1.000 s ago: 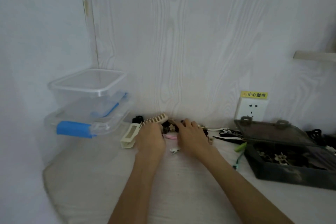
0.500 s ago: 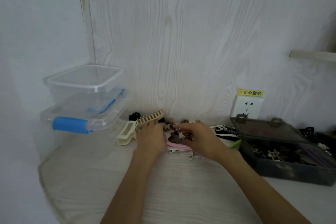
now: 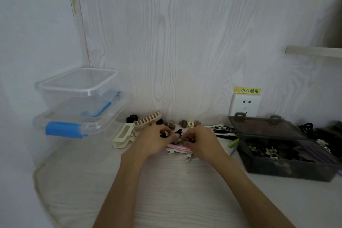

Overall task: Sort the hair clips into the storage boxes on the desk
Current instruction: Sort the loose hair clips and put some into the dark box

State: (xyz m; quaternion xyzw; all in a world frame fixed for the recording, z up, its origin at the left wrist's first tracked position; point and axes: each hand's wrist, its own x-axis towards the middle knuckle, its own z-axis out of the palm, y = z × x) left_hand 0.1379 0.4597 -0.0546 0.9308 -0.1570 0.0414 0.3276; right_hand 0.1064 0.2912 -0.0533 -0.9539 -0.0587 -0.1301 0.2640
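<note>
A heap of small hair clips [image 3: 185, 123] lies against the wall at the back of the desk. My left hand [image 3: 153, 139] and my right hand [image 3: 200, 141] meet over the heap, fingers curled around small dark clips [image 3: 178, 132]. Pink clips [image 3: 178, 148] lie just under my fingers. A cream rectangular clip [image 3: 123, 135] and a beige comb-like claw clip [image 3: 148, 120] rest left of my left hand. The dark open storage box [image 3: 288, 168] stands at the right with clips inside. Two stacked clear storage boxes [image 3: 77, 98] stand at the left.
A white wall socket [image 3: 244, 105] with a yellow warning label sits behind the dark box. Black and green clips [image 3: 225, 131] lie between my right hand and that box. Dark cords [image 3: 307, 127] lie at the far right. The desk's rounded edge [image 3: 39, 187] curves at the lower left.
My hands have drawn back slightly from the wall and come together over the heap. My right hand's fingers have closed on small dark clips, and the pink clips now show beneath them.
</note>
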